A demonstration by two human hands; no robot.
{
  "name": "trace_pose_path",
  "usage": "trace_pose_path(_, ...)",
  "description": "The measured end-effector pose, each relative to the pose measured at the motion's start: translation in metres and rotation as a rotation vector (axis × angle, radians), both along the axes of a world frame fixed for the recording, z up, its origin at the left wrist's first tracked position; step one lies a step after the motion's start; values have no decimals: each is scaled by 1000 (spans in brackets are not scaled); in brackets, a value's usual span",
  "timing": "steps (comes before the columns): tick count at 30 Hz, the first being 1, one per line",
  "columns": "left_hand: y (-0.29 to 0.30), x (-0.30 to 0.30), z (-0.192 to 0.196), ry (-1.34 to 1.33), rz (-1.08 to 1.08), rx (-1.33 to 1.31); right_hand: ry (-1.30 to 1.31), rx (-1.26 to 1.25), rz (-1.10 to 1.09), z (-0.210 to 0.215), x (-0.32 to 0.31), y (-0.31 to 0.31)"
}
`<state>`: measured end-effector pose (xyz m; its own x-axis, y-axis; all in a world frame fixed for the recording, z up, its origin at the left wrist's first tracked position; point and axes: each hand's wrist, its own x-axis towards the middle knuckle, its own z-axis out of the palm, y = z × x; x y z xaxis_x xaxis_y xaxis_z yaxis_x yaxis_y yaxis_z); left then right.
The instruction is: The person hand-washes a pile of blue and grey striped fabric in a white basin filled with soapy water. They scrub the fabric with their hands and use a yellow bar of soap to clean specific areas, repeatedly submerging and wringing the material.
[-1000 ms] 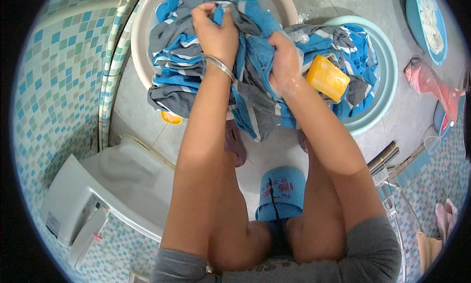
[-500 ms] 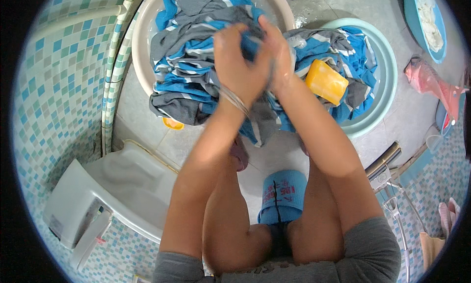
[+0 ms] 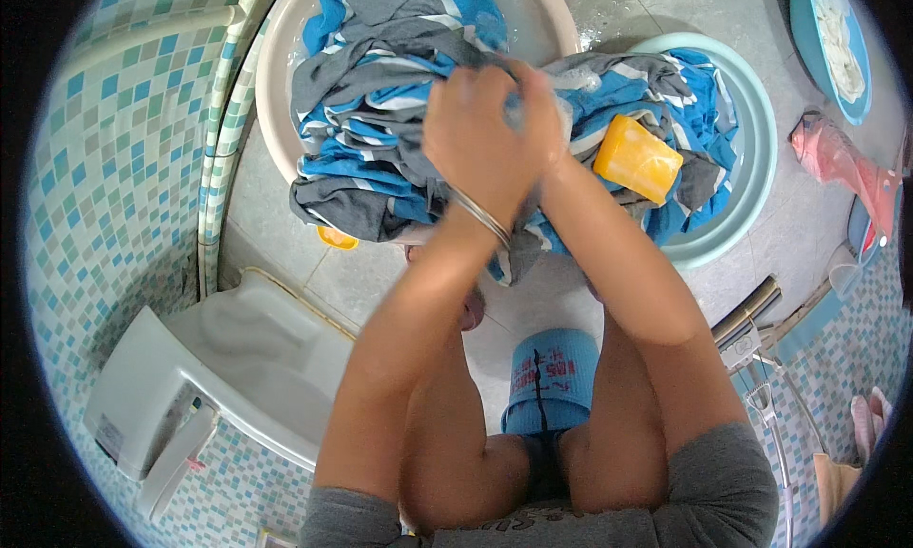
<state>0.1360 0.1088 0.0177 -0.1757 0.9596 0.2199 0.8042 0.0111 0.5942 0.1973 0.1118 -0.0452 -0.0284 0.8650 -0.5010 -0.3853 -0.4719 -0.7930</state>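
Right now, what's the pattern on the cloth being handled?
The cloth is blue and grey with white stripes; best seen in the head view.

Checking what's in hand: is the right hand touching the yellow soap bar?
Apart. The head view shows striped fabric in the gap between the right hand and the yellow soap bar.

Bright, left hand (image 3: pixel 478 133) blurred, edges bent

Well right of the fingers (image 3: pixel 537 96), a small blue basin (image 3: pixel 808 49) holds white cloth (image 3: pixel 839 58), and a pink item (image 3: pixel 846 163) lies near it. Far left of them, a pale pipe (image 3: pixel 204 20) crosses the tiled wall (image 3: pixel 114 168).
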Motion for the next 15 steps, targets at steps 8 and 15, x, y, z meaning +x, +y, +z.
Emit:
trace_pose_path(8,7,-12,-6,-128,47,181,111,-88,34,28,6,6)
trace_pose_path(15,31,-61,-16,27,-29,-101,-161,-173,72,74,1,9)
